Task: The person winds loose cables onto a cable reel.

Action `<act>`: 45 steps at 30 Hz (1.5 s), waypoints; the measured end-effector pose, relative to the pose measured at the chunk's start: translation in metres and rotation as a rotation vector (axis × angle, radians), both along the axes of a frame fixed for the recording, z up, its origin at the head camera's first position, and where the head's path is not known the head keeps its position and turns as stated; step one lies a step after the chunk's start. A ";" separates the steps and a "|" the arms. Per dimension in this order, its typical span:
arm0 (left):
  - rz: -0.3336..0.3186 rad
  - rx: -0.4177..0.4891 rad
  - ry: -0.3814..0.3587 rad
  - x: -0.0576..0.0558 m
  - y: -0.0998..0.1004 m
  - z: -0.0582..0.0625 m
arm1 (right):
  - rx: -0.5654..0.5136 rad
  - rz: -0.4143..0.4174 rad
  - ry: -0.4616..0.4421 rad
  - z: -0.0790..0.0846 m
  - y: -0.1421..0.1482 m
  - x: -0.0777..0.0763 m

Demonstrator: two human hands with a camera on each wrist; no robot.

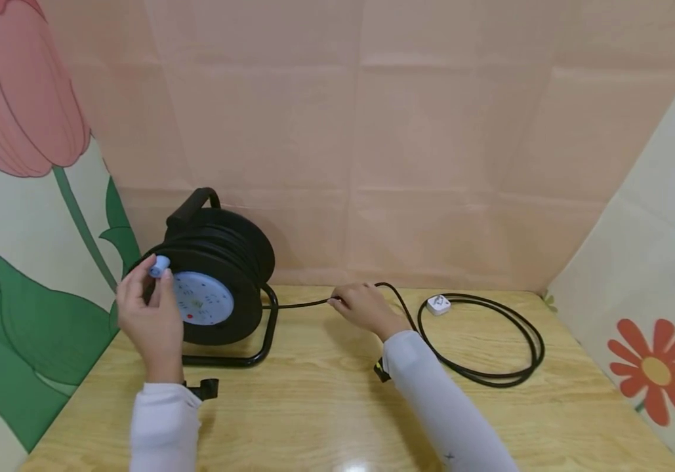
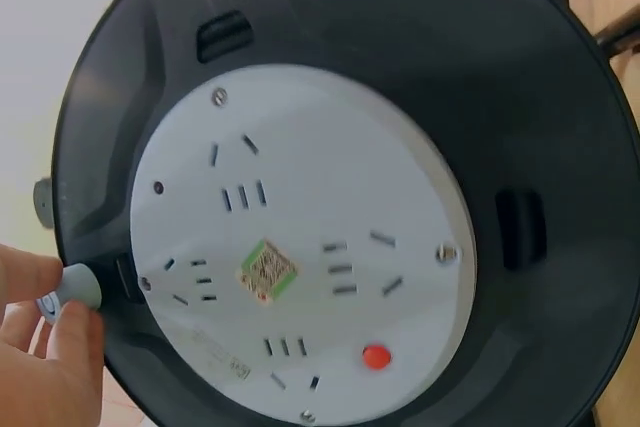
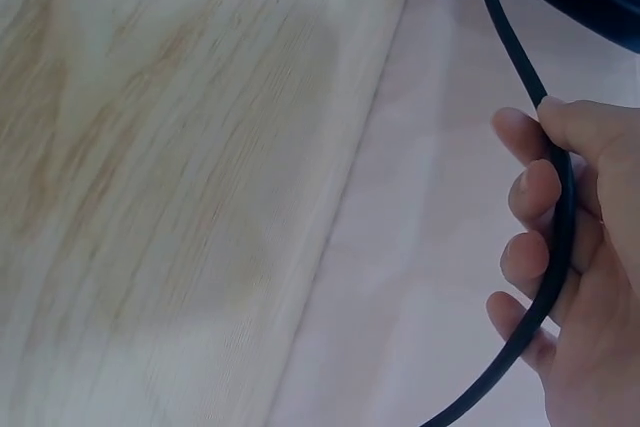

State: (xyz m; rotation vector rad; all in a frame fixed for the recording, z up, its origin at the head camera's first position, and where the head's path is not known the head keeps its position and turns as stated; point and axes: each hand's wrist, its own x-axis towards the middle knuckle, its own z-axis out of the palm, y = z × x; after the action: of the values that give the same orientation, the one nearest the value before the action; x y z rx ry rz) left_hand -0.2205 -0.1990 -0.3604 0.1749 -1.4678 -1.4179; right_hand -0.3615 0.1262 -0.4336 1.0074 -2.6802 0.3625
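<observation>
A black cable reel (image 1: pixel 219 262) stands on its tubular frame at the left, its round socket panel (image 2: pixel 300 247) carrying slots, a sticker and a red button (image 2: pixel 377 357). At the reel's rim my left hand (image 1: pixel 151 314) pinches a blue-grey crank knob (image 1: pixel 159 265) between thumb and fingers. To the right of the reel, my right hand (image 1: pixel 367 307) holds the black cable (image 3: pixel 562 217), which runs from the reel through its curled fingers. Past that hand the cable lies in a loose coil (image 1: pixel 534 334), with a white plug (image 1: pixel 438 304) at its end.
The wooden table (image 1: pixel 290 419) meets a pinkish cloth backdrop (image 1: pixel 372 164) behind the reel. Flower-printed panels stand at the left (image 1: pixel 24 216) and right (image 1: pixel 638 262). The reel's black carrying handle (image 1: pixel 189 208) rises above the drum.
</observation>
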 end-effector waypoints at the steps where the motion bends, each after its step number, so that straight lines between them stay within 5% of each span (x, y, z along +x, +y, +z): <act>1: -0.002 -0.009 0.007 0.000 0.001 0.000 | -0.001 0.000 -0.004 0.000 -0.001 0.000; 10: -0.012 -0.046 0.021 -0.002 0.006 -0.001 | 0.008 -0.012 -0.029 -0.003 -0.013 -0.005; 17: 0.012 -0.080 0.005 0.009 0.017 0.014 | -0.004 -0.008 -0.024 -0.002 -0.019 -0.008; 33: 0.017 -0.329 0.052 -0.001 0.018 -0.001 | -0.042 0.042 0.000 -0.002 -0.034 -0.006; 39: 0.006 -0.323 0.035 -0.001 0.022 0.000 | -0.052 0.104 0.022 -0.005 -0.041 -0.006; 45: -0.038 -0.334 0.025 -0.001 0.023 0.000 | -0.017 0.071 -0.004 -0.006 -0.046 -0.003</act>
State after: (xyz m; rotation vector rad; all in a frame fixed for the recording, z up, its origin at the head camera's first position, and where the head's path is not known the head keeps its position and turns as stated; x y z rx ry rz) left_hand -0.2216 -0.1757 -0.3603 -0.0800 -1.6696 -1.1787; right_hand -0.3650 0.0806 -0.4395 1.0994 -2.6453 0.4013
